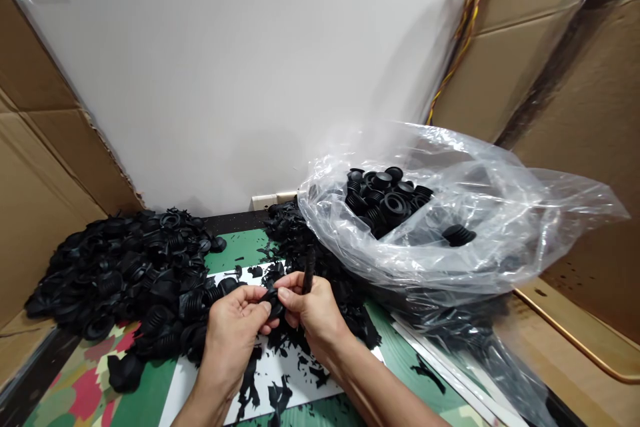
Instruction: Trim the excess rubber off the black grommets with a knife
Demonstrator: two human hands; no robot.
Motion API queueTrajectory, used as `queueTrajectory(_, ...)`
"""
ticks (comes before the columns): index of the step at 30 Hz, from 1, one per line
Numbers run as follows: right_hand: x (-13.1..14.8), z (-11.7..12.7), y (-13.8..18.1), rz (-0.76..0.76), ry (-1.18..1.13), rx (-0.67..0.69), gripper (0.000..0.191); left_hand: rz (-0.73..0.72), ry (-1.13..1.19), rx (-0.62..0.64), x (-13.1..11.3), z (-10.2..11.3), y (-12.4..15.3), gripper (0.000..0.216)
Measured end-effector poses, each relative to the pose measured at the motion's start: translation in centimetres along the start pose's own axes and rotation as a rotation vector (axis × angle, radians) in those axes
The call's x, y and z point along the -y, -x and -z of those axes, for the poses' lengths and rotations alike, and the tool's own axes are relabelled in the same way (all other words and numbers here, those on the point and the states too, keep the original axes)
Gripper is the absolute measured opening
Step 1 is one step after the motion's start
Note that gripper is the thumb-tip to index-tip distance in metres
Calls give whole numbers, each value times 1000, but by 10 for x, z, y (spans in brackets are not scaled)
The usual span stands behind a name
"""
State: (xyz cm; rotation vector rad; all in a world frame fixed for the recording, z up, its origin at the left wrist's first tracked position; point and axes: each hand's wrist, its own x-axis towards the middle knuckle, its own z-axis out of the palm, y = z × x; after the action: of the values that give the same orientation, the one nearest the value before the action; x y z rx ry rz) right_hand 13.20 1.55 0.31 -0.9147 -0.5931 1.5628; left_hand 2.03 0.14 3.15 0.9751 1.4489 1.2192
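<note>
1. Rubber part (274, 307): small, black and ribbed, held just above the worktop (150, 400) between your two hands, over the white sheet (200, 390).
2. Left hand (233, 327): its grip is pinched on the part, thumb on top and fingers curled beneath.
3. Right hand (313, 310): its grip is closed around a slim black tool (309, 270), which stands upright out of the fist. The thumb tip presses against the part. The working tip of the tool is hidden, so I cannot tell its kind.
4. Handling, judged from appearance: the part looks light, soft and springy. The bellows ribs would likely collapse under a hard squeeze, so a firm pinch may distort it. The matt surface suggests little slip. Breakage seems unlikely, though thin edges could tear.
5. Hold point, as a judgement: take it by the thicker rim or collar rather than the ribbed wall. That leaves the edge free and keeps the shape true.
6. Surroundings: a heap of like parts (125, 280) lies to your left, touching the cardboard wall (30, 213). A clear plastic bag (450, 227) holding more parts sits to your right. Black scraps (280, 387) are strewn over the sheet below your hands.
7. Caution: the scraps and parts share one colour, so a dropped piece would be hard to pick out.
</note>
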Motion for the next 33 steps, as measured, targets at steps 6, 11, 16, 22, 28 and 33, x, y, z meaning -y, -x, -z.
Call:
queueTrajectory(6, -4, 2, -3, -30, 0, -39, 18, 17, 3, 5, 0, 2, -2, 25)
queueTrajectory(11, -9, 1, 0, 126, 135, -33, 10, -1, 29, -26, 4, -1, -3, 18)
queueTrajectory(16, -6, -1, 2, 84, 99, -43, 10, 22, 43, -20, 8, -1, -2, 13)
queueTrajectory(22, -1, 4, -3, -29, 26, -48, 21, 10, 64, 86, 8, 6, -6, 27)
queueTrajectory(28, -6, 5, -6, 23, 102, -49, 26, -252, -6, 53, 16, 11, -9, 24)
queueTrajectory(33, -8, 6, -8, 73, 187, -76, 27, -464, -330, 38, 19, 16, -1, 4)
